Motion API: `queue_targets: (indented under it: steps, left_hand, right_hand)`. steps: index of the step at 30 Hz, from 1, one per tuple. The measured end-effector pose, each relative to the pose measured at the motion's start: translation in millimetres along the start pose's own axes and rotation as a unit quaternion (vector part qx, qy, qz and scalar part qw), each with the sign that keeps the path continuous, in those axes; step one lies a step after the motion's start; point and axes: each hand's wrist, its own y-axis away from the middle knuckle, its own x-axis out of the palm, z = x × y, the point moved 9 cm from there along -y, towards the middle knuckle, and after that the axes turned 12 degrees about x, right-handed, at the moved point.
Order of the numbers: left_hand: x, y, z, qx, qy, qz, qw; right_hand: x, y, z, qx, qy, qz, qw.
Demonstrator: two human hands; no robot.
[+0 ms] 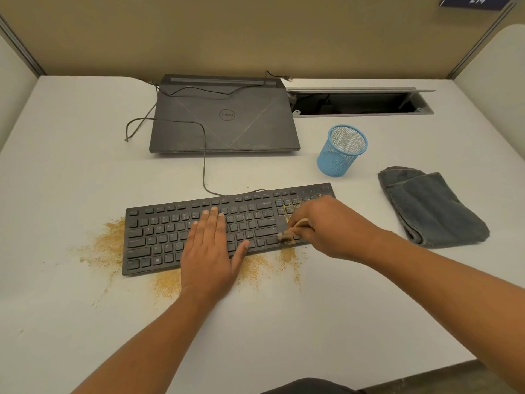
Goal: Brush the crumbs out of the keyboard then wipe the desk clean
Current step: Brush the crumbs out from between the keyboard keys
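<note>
Head view, left hand flat on keyboard, right hand gripping brush over crumbs

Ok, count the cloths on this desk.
1: a folded grey-blue cloth lies on the desk, right of the keyboard and the right hand. No other shows.

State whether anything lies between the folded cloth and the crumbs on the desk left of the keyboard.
Yes. The keyboard itself spans the straight path from the cloth to those crumbs, with the left hand resting flat on it and the right hand holding the brush at its right end.
</note>
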Motion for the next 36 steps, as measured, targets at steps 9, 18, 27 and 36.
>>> queue_targets:
  steps: [9, 18, 27, 36]
  left_hand:
    - [0, -1, 0, 0.004, 0.005, -0.007, 1.000]
    - [1, 0, 1, 0.007, 0.003, -0.009, 1.000]
    - [2, 1, 2, 0.008, 0.013, -0.018, 1.000]
    - [0, 2, 3, 0.003, 0.012, -0.024, 1.000]
  right_hand:
    - [-9, -6, -14, 0.034, -0.020, -0.043, 0.998]
    - [-8, -1, -23, 0.041, -0.046, -0.099, 0.993]
    - [-4, 11, -28, 0.112, -0.114, -0.129, 0.979]
    - [-4, 15, -27, 0.122, -0.118, -0.124, 0.978]
